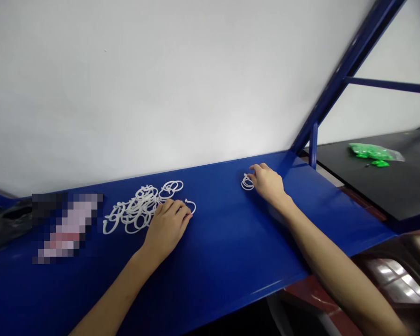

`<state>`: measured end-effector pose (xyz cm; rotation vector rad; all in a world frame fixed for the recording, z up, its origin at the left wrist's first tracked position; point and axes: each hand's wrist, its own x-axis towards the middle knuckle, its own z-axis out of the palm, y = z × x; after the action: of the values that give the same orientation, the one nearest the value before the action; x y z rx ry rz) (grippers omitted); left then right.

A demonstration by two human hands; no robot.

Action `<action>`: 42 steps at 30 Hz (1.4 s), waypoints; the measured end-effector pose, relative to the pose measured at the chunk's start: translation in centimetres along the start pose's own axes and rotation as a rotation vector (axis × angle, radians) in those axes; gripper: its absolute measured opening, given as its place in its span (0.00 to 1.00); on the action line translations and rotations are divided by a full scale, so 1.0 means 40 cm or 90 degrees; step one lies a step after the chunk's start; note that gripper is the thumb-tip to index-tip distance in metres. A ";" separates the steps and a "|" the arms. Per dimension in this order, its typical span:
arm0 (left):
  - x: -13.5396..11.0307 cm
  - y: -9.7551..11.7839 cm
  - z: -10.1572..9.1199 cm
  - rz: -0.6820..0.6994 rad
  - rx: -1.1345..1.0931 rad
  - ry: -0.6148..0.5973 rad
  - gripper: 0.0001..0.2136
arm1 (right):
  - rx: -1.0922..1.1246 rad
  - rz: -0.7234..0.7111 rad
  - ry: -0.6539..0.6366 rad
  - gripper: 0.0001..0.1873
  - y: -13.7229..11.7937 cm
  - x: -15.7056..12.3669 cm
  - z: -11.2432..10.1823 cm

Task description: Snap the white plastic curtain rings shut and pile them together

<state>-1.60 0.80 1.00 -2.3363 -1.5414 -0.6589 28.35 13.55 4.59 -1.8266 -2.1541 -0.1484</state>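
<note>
A loose pile of thin white plastic rings (135, 212), several with small knobbed ends, lies on the blue table (224, 261). My left hand (168, 224) rests at the right side of this pile, palm down with fingers curled. A single white ring (195, 205) sticks out from its thumb and fingertips. Farther right, a small stack of white rings (247, 183) lies flat on the table. My right hand (267, 183) is at that stack, its thumb beside the rings and a small gap between thumb and forefinger. The hand hides part of the stack.
At the left lie a black plastic bag (7, 226) and a blurred-out flat item (70, 224). A white wall (161, 93) stands behind the table. Blue frame bars (331, 84) rise at the right, beside a black table (378, 186) with a bag of green pieces (373, 151).
</note>
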 end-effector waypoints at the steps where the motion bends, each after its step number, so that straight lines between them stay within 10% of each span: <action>1: 0.003 0.004 -0.003 0.006 -0.014 0.014 0.06 | 0.009 0.003 0.011 0.14 0.000 0.001 -0.001; 6: 0.013 0.036 -0.027 0.067 -0.039 0.093 0.05 | 0.208 -0.138 0.075 0.11 -0.060 -0.040 -0.012; 10: 0.016 0.067 -0.040 0.146 -0.033 0.129 0.04 | 0.500 -0.289 -0.085 0.10 -0.149 -0.122 -0.014; 15: 0.015 0.091 -0.035 0.191 -0.067 0.147 0.03 | 0.661 -0.250 -0.199 0.06 -0.211 -0.183 0.011; 20: 0.009 0.095 -0.019 -0.049 -0.221 0.196 0.03 | 0.640 -0.269 -0.135 0.06 -0.199 -0.176 0.021; 24: 0.011 0.098 -0.016 -0.199 -0.348 0.092 0.03 | 0.602 -0.329 -0.096 0.08 -0.192 -0.179 0.011; 42: -0.008 0.087 -0.014 -0.174 -0.469 -0.043 0.09 | 0.422 -0.628 -0.044 0.15 -0.183 -0.194 0.016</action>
<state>1.37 -1.11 1.41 -2.6620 -1.9049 -1.4334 22.18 5.09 2.54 -0.3537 -2.5230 0.3761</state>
